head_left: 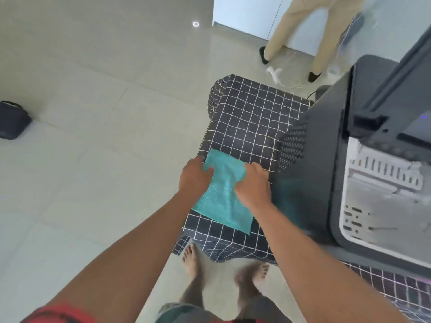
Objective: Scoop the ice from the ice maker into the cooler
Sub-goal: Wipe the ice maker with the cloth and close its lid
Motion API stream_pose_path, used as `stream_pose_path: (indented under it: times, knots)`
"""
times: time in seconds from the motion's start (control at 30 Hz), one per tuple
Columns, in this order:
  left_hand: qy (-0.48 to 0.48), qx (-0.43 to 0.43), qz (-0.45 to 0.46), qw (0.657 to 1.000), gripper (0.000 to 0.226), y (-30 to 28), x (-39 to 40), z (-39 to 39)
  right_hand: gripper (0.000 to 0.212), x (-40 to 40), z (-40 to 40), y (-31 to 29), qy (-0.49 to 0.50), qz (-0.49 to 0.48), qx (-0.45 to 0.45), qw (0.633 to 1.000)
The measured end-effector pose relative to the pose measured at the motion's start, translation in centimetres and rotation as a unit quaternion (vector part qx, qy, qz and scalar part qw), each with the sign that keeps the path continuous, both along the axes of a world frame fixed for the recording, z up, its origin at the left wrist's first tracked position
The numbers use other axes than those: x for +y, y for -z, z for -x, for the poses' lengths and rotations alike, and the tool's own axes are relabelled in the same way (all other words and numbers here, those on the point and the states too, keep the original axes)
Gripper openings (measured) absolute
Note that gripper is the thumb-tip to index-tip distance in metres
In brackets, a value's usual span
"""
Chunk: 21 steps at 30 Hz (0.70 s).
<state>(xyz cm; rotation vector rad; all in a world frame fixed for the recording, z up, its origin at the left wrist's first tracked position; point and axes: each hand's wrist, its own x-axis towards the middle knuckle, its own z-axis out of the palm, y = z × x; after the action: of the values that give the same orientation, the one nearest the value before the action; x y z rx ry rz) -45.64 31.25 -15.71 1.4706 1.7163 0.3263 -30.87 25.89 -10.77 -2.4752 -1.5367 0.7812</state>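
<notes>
Scooping not yet begun: you are handling a cloth.
Your left hand [194,177] and right hand [253,183] are pinching the teal microfiber cloth [221,201] lying between your fingers; the ice maker [363,164] is standing open just beyond your right fingers, no scoop or cooler showing.

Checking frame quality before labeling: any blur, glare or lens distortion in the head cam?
Head view: strong wide-angle bending of the checked tablecloth grid and floor lines; ice maker interior smeared and blurry; feet soft; ceiling-light reflection glares on the floor; teal cloth under left hand and right hand fairly sharp; lighting even, shadows faint.
</notes>
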Motion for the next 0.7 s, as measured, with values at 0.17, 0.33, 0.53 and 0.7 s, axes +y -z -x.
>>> stream_pose_path:
  times: [0.17, 0.33, 0.53, 0.7]
  knots:
    - [0.011, 0.023, 0.027, 0.999, 0.046, 2.5, 0.9, -1.3, 0.074, 1.9, -1.1, 5.1, 0.038, 0.042, -0.035, 0.998]
    - [0.035, 0.0, 0.01, 0.999, 0.015, 1.8, 1.0, -0.9, 0.022, 1.9, -1.4, 6.1, 0.046, -0.064, -0.111, 0.991]
    - [0.033, -0.149, -0.027, 0.988, 0.011, -5.3, -1.0, 2.6, 0.015, -1.7, 1.0, -1.8, 0.072, -0.182, 0.084, 0.977]
    - [0.131, -0.272, -0.075, 0.95, 0.011, -14.0, -2.8, 3.3, 0.012, -7.4, 1.3, -10.2, 0.085, -0.188, 0.302, 0.931]
